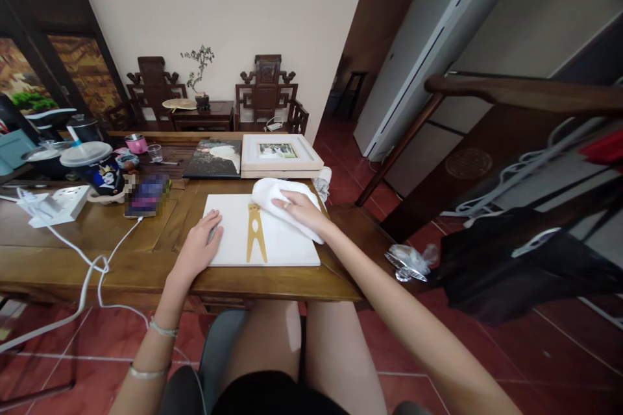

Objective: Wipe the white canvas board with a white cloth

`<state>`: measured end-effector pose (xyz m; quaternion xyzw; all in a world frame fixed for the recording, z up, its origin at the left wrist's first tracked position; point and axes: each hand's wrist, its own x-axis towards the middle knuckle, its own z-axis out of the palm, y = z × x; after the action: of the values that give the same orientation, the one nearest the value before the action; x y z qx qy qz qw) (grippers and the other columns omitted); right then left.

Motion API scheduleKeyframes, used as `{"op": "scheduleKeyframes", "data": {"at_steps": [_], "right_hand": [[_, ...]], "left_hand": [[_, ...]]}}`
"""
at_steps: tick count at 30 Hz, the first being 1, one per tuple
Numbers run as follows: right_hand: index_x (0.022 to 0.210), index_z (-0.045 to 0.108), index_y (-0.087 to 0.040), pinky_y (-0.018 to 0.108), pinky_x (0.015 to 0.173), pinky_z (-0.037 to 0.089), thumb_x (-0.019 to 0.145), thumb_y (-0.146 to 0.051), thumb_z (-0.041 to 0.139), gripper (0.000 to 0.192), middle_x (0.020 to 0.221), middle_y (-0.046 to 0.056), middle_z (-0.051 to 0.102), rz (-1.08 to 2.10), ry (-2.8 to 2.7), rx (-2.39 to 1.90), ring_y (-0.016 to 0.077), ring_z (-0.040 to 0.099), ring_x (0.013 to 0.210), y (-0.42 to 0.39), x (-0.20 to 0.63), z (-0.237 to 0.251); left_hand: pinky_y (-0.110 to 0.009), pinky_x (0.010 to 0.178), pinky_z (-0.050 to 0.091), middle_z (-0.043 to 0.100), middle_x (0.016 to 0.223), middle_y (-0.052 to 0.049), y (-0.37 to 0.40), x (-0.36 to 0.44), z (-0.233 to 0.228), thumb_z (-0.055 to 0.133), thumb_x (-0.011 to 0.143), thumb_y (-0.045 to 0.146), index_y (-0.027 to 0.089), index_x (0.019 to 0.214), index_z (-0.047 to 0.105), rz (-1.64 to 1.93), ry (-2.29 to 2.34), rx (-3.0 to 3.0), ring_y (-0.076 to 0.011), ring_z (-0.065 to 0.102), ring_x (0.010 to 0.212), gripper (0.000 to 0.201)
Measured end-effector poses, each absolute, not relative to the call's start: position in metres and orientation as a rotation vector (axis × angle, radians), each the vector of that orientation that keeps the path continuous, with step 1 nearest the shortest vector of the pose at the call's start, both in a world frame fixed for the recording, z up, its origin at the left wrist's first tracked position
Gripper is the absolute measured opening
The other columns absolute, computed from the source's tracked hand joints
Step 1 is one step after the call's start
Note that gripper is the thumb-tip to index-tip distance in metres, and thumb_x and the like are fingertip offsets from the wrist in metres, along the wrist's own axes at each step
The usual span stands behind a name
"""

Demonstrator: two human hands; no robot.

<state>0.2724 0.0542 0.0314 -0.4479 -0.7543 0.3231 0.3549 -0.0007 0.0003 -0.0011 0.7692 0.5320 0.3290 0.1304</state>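
A flat white board (228,243) lies on the wooden table's front part, with a gold A-shaped stand piece (256,243) on its face. It looks like the back of a picture frame. My left hand (200,243) rests over the board's left edge, fingers apart and holding nothing. With my right hand (299,209) I grip a folded white cloth (265,189), pressed on the board's upper right part. The cloth covers that corner and touches the top of the gold piece.
Behind the board lie a dark picture panel (209,159) and stacked pale wood frames (311,159). A phone (146,196), a lidded cup (100,172), a power strip (63,204) and white cables (104,266) are at left. A chair (428,162) stands at right.
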Motion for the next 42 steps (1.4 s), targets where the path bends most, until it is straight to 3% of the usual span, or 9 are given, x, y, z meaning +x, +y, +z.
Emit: {"op": "scheduleKeyframes", "data": {"at_steps": [4, 7, 17, 20, 23, 26, 31, 36, 42], "right_hand": [[0.071, 0.054, -0.021, 0.03, 0.074, 0.039, 0.086, -0.039, 0.043, 0.026, 0.07, 0.0, 0.056, 0.591, -2.017, -1.284, 0.0194, 0.051, 0.072, 0.034, 0.257, 0.032], [0.07, 0.051, -0.022, 0.03, 0.078, 0.038, 0.088, -0.033, 0.042, 0.024, 0.068, 0.0, 0.052, 0.512, -2.162, -1.252, 0.0207, 0.051, 0.077, 0.002, 0.251, 0.037], [0.072, 0.053, -0.019, 0.022, 0.064, 0.034, 0.085, -0.038, 0.053, 0.023, 0.066, -0.002, 0.047, 0.678, -2.555, -1.129, 0.0151, 0.047, 0.069, -0.048, 0.278, 0.072], [0.091, 0.058, -0.018, 0.025, 0.069, 0.038, 0.08, -0.025, 0.057, 0.013, 0.076, 0.002, 0.054, 0.517, -2.59, -1.193, 0.0193, 0.051, 0.079, -0.026, 0.28, 0.066], [0.114, 0.056, -0.018, 0.034, 0.084, 0.038, 0.076, -0.006, 0.047, 0.04, 0.102, 0.011, 0.059, 0.286, -2.612, -1.242, 0.0252, 0.052, 0.098, 0.001, 0.267, 0.057], [0.125, 0.05, -0.017, 0.05, 0.097, 0.031, 0.074, 0.001, 0.042, 0.055, 0.125, 0.016, 0.053, 0.153, -2.615, -1.3, 0.0318, 0.041, 0.122, 0.024, 0.246, 0.049], [0.124, 0.054, -0.019, 0.067, 0.101, 0.02, 0.07, 0.006, 0.039, 0.061, 0.147, 0.011, 0.035, 0.086, -2.664, -1.274, 0.0378, 0.019, 0.137, 0.015, 0.219, 0.039], [0.117, 0.06, -0.017, 0.068, 0.104, 0.018, 0.068, 0.005, 0.04, 0.057, 0.148, 0.01, 0.034, 0.138, -2.787, -1.138, 0.0396, 0.015, 0.138, -0.041, 0.223, 0.045], [0.11, 0.063, -0.02, 0.065, 0.107, 0.019, 0.062, 0.006, 0.038, 0.061, 0.147, 0.006, 0.036, 0.312, -2.798, -0.977, 0.0324, 0.011, 0.141, -0.075, 0.239, 0.053]], "left_hand": [[-0.043, 0.111, 0.03, 0.052, 0.134, -0.015, 0.0, 0.0, 0.0, 0.04, 0.09, 0.035, 0.009, 0.119, 0.059, 0.949, 1.543, 2.236, -0.0236, 0.043, 0.129, 0.044], [-0.043, 0.111, 0.029, 0.052, 0.134, -0.015, 0.0, 0.0, 0.0, 0.04, 0.09, 0.035, 0.009, 0.119, 0.059, 0.949, 1.541, 2.237, -0.0238, 0.043, 0.129, 0.044], [-0.041, 0.111, 0.029, 0.051, 0.134, -0.017, 0.0, 0.001, 0.001, 0.04, 0.089, 0.036, 0.006, 0.119, 0.059, 0.953, 1.543, 2.234, -0.0238, 0.044, 0.129, 0.046], [-0.042, 0.111, 0.029, 0.051, 0.134, -0.017, -0.001, 0.001, 0.001, 0.04, 0.089, 0.036, 0.007, 0.119, 0.059, 0.947, 1.544, 2.229, -0.0237, 0.044, 0.129, 0.046], [-0.042, 0.111, 0.029, 0.051, 0.135, -0.016, -0.001, 0.001, 0.002, 0.04, 0.089, 0.036, 0.008, 0.119, 0.059, 0.946, 1.538, 2.227, -0.0234, 0.043, 0.129, 0.045], [-0.042, 0.111, 0.029, 0.051, 0.135, -0.016, -0.001, 0.001, 0.002, 0.04, 0.089, 0.037, 0.009, 0.119, 0.059, 0.941, 1.541, 2.225, -0.0237, 0.043, 0.129, 0.045], [-0.043, 0.111, 0.03, 0.052, 0.134, -0.014, 0.0, 0.001, 0.0, 0.04, 0.09, 0.037, 0.012, 0.119, 0.06, 0.97, 1.531, 2.226, -0.0239, 0.044, 0.129, 0.043], [-0.043, 0.11, 0.03, 0.052, 0.134, -0.014, 0.0, 0.001, 0.0, 0.041, 0.089, 0.037, 0.011, 0.119, 0.059, 0.969, 1.531, 2.227, -0.0243, 0.044, 0.128, 0.044], [-0.043, 0.11, 0.03, 0.052, 0.135, -0.015, 0.0, 0.001, -0.001, 0.04, 0.089, 0.037, 0.01, 0.119, 0.06, 0.959, 1.538, 2.234, -0.025, 0.044, 0.128, 0.045]]}}
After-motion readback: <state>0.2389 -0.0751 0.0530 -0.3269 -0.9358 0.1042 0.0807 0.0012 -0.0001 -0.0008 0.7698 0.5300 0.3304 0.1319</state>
